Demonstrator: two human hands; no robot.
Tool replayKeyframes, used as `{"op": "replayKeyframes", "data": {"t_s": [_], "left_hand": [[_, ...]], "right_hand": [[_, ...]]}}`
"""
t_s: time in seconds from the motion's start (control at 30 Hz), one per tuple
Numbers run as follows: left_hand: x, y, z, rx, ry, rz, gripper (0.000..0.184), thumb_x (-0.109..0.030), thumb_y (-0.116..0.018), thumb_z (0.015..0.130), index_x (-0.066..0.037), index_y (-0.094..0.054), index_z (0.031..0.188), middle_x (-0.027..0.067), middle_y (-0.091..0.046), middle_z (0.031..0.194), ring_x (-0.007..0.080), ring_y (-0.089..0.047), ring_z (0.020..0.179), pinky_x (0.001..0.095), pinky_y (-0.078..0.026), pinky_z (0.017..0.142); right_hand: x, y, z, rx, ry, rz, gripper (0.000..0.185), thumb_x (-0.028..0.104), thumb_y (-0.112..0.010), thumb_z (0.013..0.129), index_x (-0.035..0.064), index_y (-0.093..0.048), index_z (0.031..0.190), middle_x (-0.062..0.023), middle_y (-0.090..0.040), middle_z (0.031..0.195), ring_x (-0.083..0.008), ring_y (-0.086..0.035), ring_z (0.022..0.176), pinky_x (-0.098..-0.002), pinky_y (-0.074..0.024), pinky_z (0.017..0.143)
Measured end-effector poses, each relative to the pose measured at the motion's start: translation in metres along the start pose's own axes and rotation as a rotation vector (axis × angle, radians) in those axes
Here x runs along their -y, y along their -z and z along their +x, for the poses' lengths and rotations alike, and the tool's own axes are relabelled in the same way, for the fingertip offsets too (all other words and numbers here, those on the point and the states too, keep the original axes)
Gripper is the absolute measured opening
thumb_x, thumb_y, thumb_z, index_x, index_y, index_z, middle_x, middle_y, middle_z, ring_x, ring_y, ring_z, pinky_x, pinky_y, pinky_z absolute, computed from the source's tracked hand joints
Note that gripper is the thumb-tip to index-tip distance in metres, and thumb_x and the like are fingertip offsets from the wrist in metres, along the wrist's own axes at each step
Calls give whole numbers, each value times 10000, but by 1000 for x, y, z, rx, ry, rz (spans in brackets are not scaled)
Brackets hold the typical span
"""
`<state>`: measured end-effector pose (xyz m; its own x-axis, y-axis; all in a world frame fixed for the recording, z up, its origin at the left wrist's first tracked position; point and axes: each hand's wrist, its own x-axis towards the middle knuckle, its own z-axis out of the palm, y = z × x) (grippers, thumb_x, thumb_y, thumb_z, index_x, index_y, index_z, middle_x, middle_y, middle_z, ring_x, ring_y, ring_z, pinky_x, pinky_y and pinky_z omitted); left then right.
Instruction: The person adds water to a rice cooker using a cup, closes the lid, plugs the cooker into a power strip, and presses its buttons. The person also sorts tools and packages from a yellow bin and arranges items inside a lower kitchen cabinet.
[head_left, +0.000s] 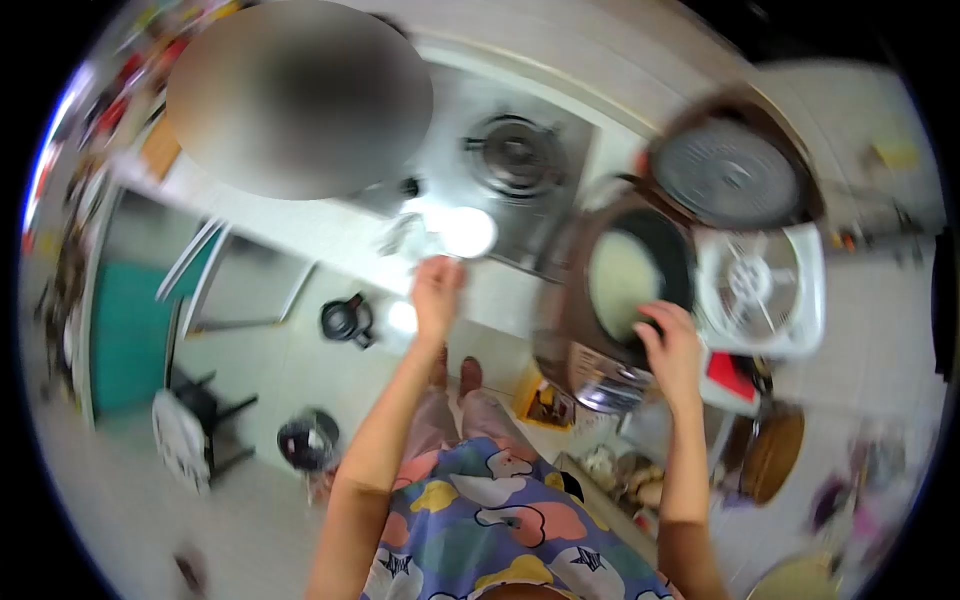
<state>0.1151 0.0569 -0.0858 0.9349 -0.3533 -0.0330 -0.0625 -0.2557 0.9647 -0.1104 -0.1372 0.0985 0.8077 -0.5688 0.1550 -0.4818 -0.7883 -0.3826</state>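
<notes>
Patterned top (pixel 510 520) is nearest, forearms reaching out from either side of it. Right hand (pixel 672 345) is over the near rim of the pot (pixel 676 262), fingers bent, thumb and forefinger only narrowly apart; cannot tell if anything is between them. Pot sits in the brown cooker (pixel 562 335), on the right, with pale contents (pixel 620 275) inside. Control panel (pixel 605 388) is on the cooker's near side.

Left hand (pixel 437 290) is well apart, left of the cooker at the counter (pixel 497 305), fingers curled in, blurred; cannot tell if it grips anything. Just beyond its fingers: a white disc (pixel 468 232) and a blurry clear thing (pixel 412 240).

Step in hand, judging by the pose: work at the open pot, right hand leading, left off to the side. Next move there seems to call for a steady right hand, fingertips clear of the pot wall, and free space above the contents.

Farther: lid (pixel 730 175) stands open at the pot's far right, white tray (pixel 812 290) just right of the cooker. Burner (pixel 515 155) is at the far side, beyond the white disc.
</notes>
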Motion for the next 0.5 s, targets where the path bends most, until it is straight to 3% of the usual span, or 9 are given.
{"op": "replayKeyframes", "data": {"t_s": [0.03,0.1,0.13,0.23,0.43,0.5], "left_hand": [[-21,14,-18,44,121,-169,196,-201,-543,915,-17,-602,883,30,-553,732,96,-531,665,251,-440,654],[-13,40,-49,-25,61,-114,165,-148,-574,881,7,-608,837,82,-572,822,163,-562,704,284,-459,632],[-13,56,-64,-39,129,-184,163,-142,-575,880,16,-611,861,85,-572,858,163,-572,706,285,-470,644],[-3,113,-104,-140,184,-255,167,-136,-583,875,26,-617,901,82,-570,923,157,-594,722,277,-492,670],[38,244,-169,-555,328,-296,151,-112,-600,860,30,-627,901,71,-563,999,134,-613,782,243,-502,688],[47,295,-189,-678,321,-244,144,-107,-601,860,29,-632,894,68,-558,1010,130,-609,770,244,-498,672]], "right_hand": [[5,-3,3,-12,-67,95,152,102,-654,752,27,-631,882,-116,-626,905,-290,-589,851,-344,-456,762],[33,-15,5,-13,-182,340,70,58,-607,796,-5,-600,827,-76,-594,744,-149,-530,663,-257,-432,654],[48,-24,7,14,-175,384,84,65,-601,806,-17,-586,819,-63,-583,728,-123,-499,653,-251,-426,647],[95,-72,4,137,-83,696,81,70,-573,834,-8,-562,813,-45,-583,747,-114,-510,686,-244,-424,669],[246,-162,-9,619,152,610,56,66,-577,828,12,-567,841,-49,-568,718,-109,-534,672,-246,-439,638],[305,-193,-15,744,293,500,71,58,-582,817,10,-573,868,-90,-578,737,-164,-569,677,-273,-452,642]]}}
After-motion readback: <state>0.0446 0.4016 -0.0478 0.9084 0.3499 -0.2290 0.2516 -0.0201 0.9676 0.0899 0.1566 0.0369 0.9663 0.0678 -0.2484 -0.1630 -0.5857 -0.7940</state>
